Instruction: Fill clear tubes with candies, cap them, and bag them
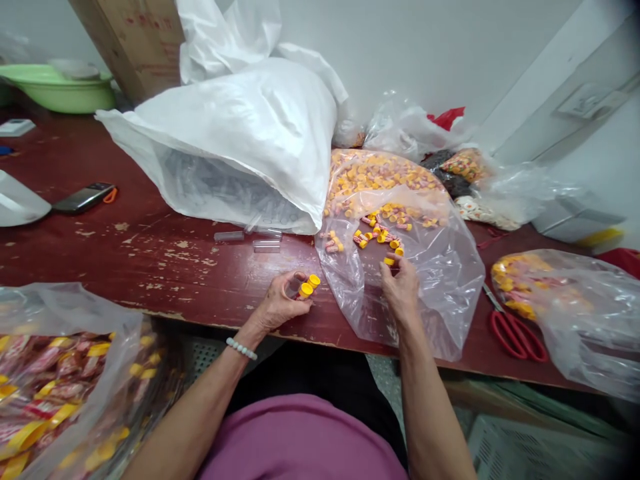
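My left hand (283, 301), with a beaded bracelet on its wrist, is closed around a clear plastic tube (294, 285) and two small pieces with yellow caps (310, 285). Over the clear plastic bag (430, 287), my right hand (401, 287) pinches a yellow-capped piece (389, 261) between thumb and fingers. Just beyond it lie several loose yellow-capped pieces (383, 233) with pink-and-white bodies, at the bag's mouth. Several empty clear tubes (267, 245) rest on the dark red table (190, 267), in front of a large white sack (260, 127) of similar tubes.
At the lower left stands a bag of filled yellow-capped tubes (55, 380). Red-handled scissors (517, 333) lie on the right, beside another plastic bag (590, 313). A phone-like black device (84, 197) and a green basin (60, 93) are on the left. Small bags (467, 167) line the wall.
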Demonstrator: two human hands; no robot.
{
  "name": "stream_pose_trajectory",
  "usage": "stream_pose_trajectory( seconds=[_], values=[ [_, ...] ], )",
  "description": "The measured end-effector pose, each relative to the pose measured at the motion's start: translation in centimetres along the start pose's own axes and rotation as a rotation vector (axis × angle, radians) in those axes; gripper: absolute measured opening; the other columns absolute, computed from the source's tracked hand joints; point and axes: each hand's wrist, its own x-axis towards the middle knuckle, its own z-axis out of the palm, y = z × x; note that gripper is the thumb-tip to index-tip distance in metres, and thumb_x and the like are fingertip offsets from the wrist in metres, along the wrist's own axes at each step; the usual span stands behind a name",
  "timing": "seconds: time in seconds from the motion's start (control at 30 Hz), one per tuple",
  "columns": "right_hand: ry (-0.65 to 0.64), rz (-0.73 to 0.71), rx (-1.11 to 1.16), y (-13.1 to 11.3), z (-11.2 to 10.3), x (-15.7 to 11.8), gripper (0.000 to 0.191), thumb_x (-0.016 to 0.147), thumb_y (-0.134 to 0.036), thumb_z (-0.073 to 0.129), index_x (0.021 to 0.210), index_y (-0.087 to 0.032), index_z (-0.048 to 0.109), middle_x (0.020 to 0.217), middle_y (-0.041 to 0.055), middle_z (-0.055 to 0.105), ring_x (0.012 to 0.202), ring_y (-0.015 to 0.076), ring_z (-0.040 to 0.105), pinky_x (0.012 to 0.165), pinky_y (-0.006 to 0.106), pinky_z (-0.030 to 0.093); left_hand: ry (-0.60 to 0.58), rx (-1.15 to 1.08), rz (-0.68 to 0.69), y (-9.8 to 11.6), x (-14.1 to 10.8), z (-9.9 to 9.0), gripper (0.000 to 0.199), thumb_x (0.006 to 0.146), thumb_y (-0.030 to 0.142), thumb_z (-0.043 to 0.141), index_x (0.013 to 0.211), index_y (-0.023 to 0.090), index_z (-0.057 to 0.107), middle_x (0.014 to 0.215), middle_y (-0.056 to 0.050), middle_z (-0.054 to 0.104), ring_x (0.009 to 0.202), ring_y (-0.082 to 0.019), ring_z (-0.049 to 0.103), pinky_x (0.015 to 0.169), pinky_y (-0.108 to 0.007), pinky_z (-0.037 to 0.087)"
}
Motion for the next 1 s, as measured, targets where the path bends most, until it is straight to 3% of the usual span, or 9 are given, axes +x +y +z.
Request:
stream_pose_trajectory(
  seconds=[0.13,0.27,0.37,0.57,0.67,0.8,0.9,1.0],
  values=[
    [-0.186,0.006,0.476,-5.9,1.5,-3.1,0.033,0.078,-0.036,0.061,0.106,-0.02,0.057,0.086,0.0014,0.06,0.07,0.0123,0.054,0.066,0.028,0.048,0.026,0.096,0.044,0.0,0.0,-0.1,0.034,0.055,0.013,0.068,0.088,0.014,0.058,0.081,-0.004,0.068,0.071,-0.017,0.064,0.061,-0.023,0.049],
    [-0.321,-0.056,0.576,-9.8,4.9,-5.9,0.027,0.076,-0.032,0.064,0.101,-0.021,0.06,0.086,-0.0011,0.06,0.069,0.0098,0.055,0.065,0.024,0.047,-0.062,0.16,0.109,1.1,-0.1,-0.2,0.029,0.058,0.013,0.065,0.086,0.012,0.059,0.077,-0.002,0.065,0.067,-0.014,0.06,0.063,-0.023,0.047],
    [-0.37,-0.112,0.473,-9.8,6.0,-6.9,0.027,0.077,-0.034,0.065,0.1,-0.02,0.06,0.083,-0.0007,0.061,0.073,0.0116,0.057,0.068,0.025,0.049,-0.077,0.176,0.143,1.7,-0.2,-0.3,0.023,0.058,0.013,0.064,0.081,0.012,0.06,0.073,-0.001,0.062,0.064,-0.012,0.055,0.06,-0.021,0.045],
    [-0.292,-0.443,0.263,-8.7,4.5,-7.7,0.016,0.086,-0.028,0.053,0.098,-0.021,0.059,0.111,0.0081,0.06,0.105,0.0195,0.055,0.091,0.039,0.045,-0.068,0.142,0.167,1.9,-0.2,-0.4,0.029,0.057,0.014,0.067,0.086,0.012,0.061,0.076,-0.001,0.06,0.067,-0.012,0.053,0.062,-0.022,0.045],
    [-0.242,-0.568,0.189,-8.6,4.2,-8.4,0.028,0.086,-0.024,0.05,0.114,-0.023,0.052,0.108,0.0076,0.061,0.103,0.0208,0.054,0.091,0.042,0.044,-0.074,0.115,0.174,1.6,-0.1,-0.5,0.033,0.057,0.017,0.069,0.089,0.013,0.061,0.08,-0.002,0.062,0.071,-0.014,0.055,0.064,-0.022,0.046],
    [-0.302,-0.681,0.068,-9.0,4.3,-9.3,0.037,0.085,-0.022,0.049,0.122,-0.022,0.047,0.103,0.008,0.062,0.095,0.0222,0.055,0.084,0.041,0.044,-0.067,0.136,0.207,1.0,0.1,-0.8,0.02,0.056,0.018,0.068,0.074,0.014,0.06,0.07,0.0,0.06,0.063,-0.012,0.05,0.058,-0.021,0.044],
    [-0.348,-0.705,0.014,-9.8,3.9,-9.4,0.037,0.084,-0.025,0.051,0.121,-0.02,0.049,0.102,0.0081,0.063,0.092,0.0226,0.055,0.084,0.042,0.042,-0.043,0.114,0.197,1.1,0.2,-0.8,0.018,0.055,0.015,0.066,0.071,0.014,0.058,0.067,0.001,0.059,0.06,-0.011,0.049,0.056,-0.02,0.043],
    [-0.405,-0.663,0.101,-9.8,3.2,-8.0,0.033,0.086,-0.026,0.05,0.118,-0.021,0.051,0.104,0.0065,0.063,0.094,0.0196,0.056,0.085,0.038,0.044,-0.042,0.07,0.151,1.5,0.1,-0.6,0.023,0.055,0.014,0.067,0.077,0.014,0.059,0.069,0.001,0.06,0.061,-0.011,0.052,0.057,-0.021,0.044]
  ],
)
